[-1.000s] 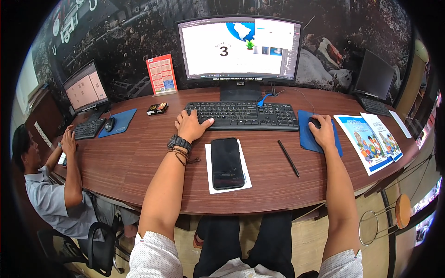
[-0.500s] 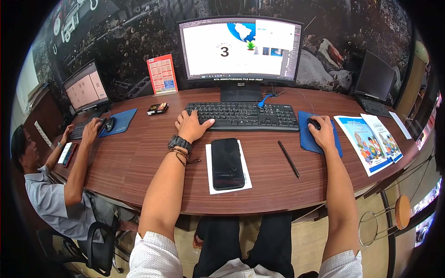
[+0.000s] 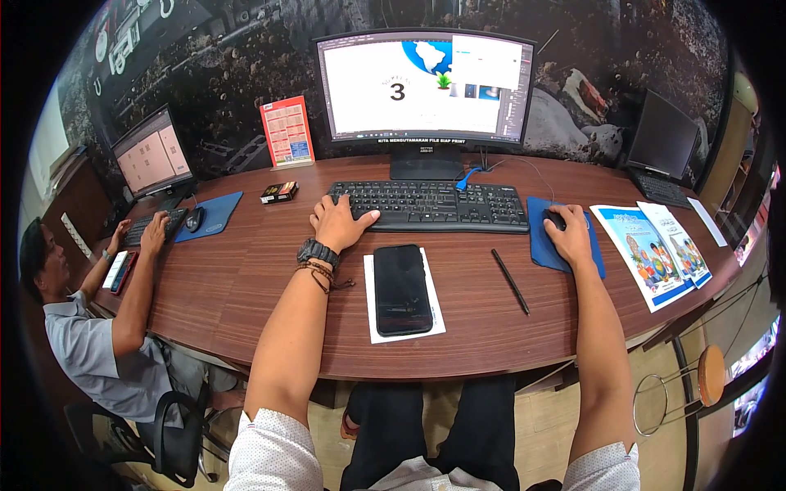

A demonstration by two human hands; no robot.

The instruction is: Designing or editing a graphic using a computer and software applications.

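Note:
My left hand rests on the left end of a black keyboard, fingers spread over the keys and thumb stretched to the right. A dark watch and bead bracelets circle that wrist. Around a black mouse on a blue mouse pad curve the fingers of my right hand. Beyond the keyboard stands a curved monitor showing a page layout with a globe picture and a plant. Between my forearms lie a black smartphone on white paper and a black stylus-like pen.
Printed booklets lie to the right, near another dark monitor. A small dark box and a red-and-white sign stand are at the left. Further left, a co-worker sits at another computer. A stool stands at the lower right.
The co-worker's right hand has shifted left, away from beside their mouse and onto their keyboard. My own hands hold the same places.

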